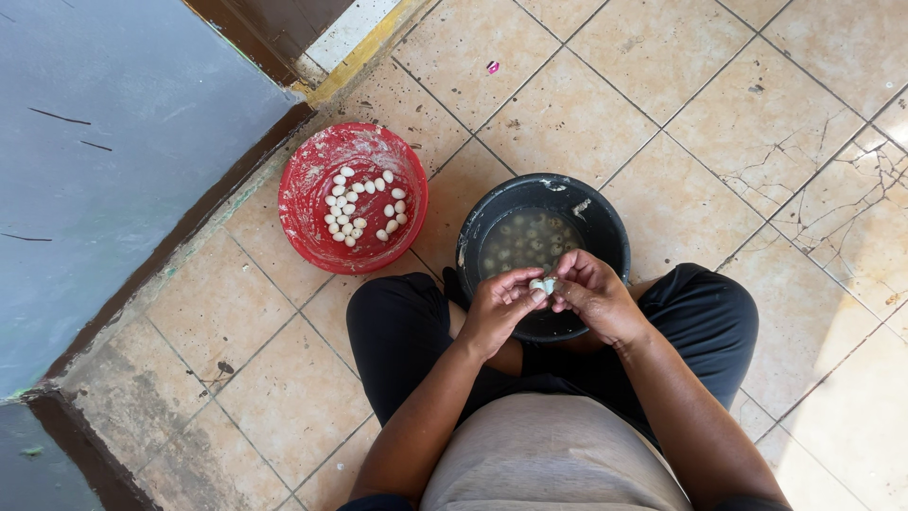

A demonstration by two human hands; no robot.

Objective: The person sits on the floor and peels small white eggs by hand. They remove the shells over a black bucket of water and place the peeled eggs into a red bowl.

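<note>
A small pale egg (543,284) was held above the near rim of the black bucket (605,222), pinched between the fingers of the left hand (498,308) and the right hand (594,295), equally near. Its long axis could not be told. Peeled eggs (362,205) lay in the red bowl (305,222) left of the bucket.

You sit on a cracked beige tiled floor (567,114); a red plastic basin (307,189) and a black plastic bucket (605,222) rest on it.
</note>
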